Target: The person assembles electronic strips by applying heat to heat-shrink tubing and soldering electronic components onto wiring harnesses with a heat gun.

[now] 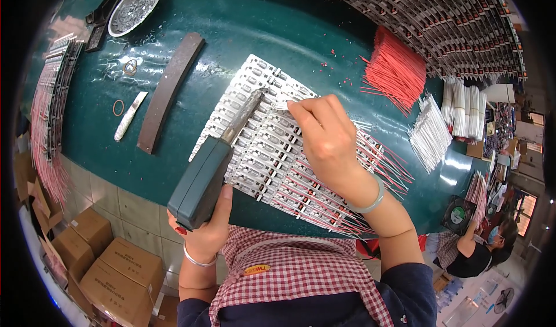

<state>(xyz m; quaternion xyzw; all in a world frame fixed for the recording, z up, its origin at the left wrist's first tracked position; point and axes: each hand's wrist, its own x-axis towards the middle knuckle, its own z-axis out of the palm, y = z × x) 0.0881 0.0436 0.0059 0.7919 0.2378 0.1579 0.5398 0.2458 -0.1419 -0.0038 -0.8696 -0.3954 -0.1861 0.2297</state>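
Observation:
My left hand (209, 229) is wrapped round the handle of a dark teal soldering gun (200, 179). Its metal barrel points up and right, and the tip lies over a panel of small white parts in rows (243, 153). Close to the tip, my right hand (330, 136) pinches a short white wire (280, 105) just above the panel; the wire's far part is hidden by the fingers. Red and white wires (315, 196) run from the panel's lower right rows toward me, partly under my right wrist.
A red wire bundle (397, 69) and white wire bundle (430, 131) lie right, near stacked panels (446, 23). Left are a dark curved bar (171, 92), a white-wrapped tool (131, 116), a metal bowl (135, 9) and more wired panels (55, 101). A co-worker (483, 249) is at right.

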